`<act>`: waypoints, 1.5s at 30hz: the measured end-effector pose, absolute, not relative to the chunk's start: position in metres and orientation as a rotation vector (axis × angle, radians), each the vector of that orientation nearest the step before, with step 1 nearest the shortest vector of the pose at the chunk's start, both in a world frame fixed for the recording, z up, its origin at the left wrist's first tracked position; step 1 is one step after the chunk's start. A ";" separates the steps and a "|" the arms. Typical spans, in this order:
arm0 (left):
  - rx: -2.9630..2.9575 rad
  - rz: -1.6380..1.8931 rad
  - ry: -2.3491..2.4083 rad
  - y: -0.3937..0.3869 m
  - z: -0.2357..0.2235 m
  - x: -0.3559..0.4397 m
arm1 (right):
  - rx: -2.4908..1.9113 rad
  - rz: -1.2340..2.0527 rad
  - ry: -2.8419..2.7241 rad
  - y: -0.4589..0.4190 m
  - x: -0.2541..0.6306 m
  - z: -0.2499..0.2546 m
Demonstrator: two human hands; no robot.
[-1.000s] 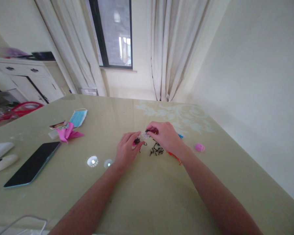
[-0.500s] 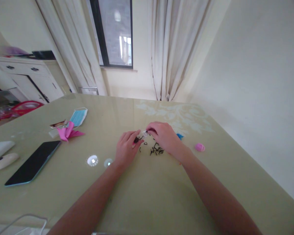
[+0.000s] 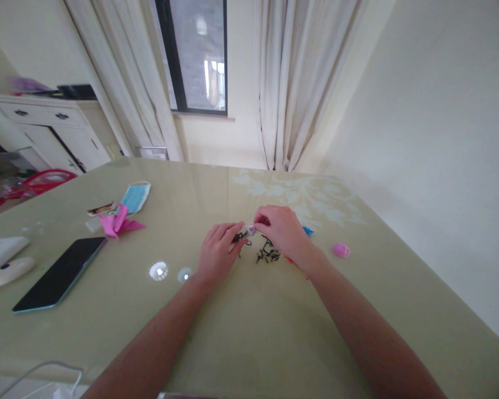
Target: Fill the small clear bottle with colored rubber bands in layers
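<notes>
My left hand (image 3: pixel 217 250) is closed around a small clear container (image 3: pixel 250 230) with dark bits in or against it. The fingertips of my right hand (image 3: pixel 280 228) are pinched at the clear end of that container; whether a dark piece is between them is too small to tell. Below the right hand lies a loose pile of small black wire-like hooks (image 3: pixel 268 255), and a few more are scattered under the left fingers. Something red (image 3: pixel 290 259) shows partly from beneath my right wrist. A blue piece (image 3: pixel 307 231) pokes out behind it.
A small pink lump (image 3: pixel 341 250) is on the table (image 3: pixel 241 332) at right. To the left are a black-screened phone (image 3: pixel 60 275), a pink folded-paper shape (image 3: pixel 118 223), a blue face mask (image 3: pixel 135 197) and a white mouse-like object (image 3: pixel 10 271). A white cable (image 3: pixel 45 364) runs along the near edge.
My right hand has shifted slightly right, staying at the clear container's end. My left hand keeps its hold, and the container appears tilted a little differently. The whole view has shifted slightly.
</notes>
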State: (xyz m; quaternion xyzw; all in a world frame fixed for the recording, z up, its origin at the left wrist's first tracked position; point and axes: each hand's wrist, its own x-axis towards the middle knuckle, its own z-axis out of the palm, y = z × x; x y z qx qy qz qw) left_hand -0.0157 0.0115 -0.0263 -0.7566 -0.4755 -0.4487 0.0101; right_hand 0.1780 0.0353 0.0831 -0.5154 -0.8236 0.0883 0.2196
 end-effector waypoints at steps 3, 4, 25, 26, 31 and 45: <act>-2.358 -1.419 -1.501 0.012 -0.025 -0.015 | -1.393 0.261 -2.237 0.037 0.178 0.079; -2.356 -1.426 -1.501 0.012 -0.025 -0.015 | -1.388 0.269 -2.221 0.038 0.178 0.079; -2.010 -2.474 -2.008 0.022 -0.013 -0.020 | -1.548 0.269 -2.660 0.045 0.165 0.035; -1.999 -2.474 -2.012 0.022 -0.013 -0.020 | -1.547 0.271 -2.678 0.045 0.163 0.030; -2.024 -2.473 -1.986 0.023 -0.014 -0.020 | -1.453 0.303 -2.721 0.046 0.163 0.026; -2.043 -2.339 -2.004 0.028 -0.019 -0.025 | -1.074 0.379 -2.827 0.042 0.159 0.025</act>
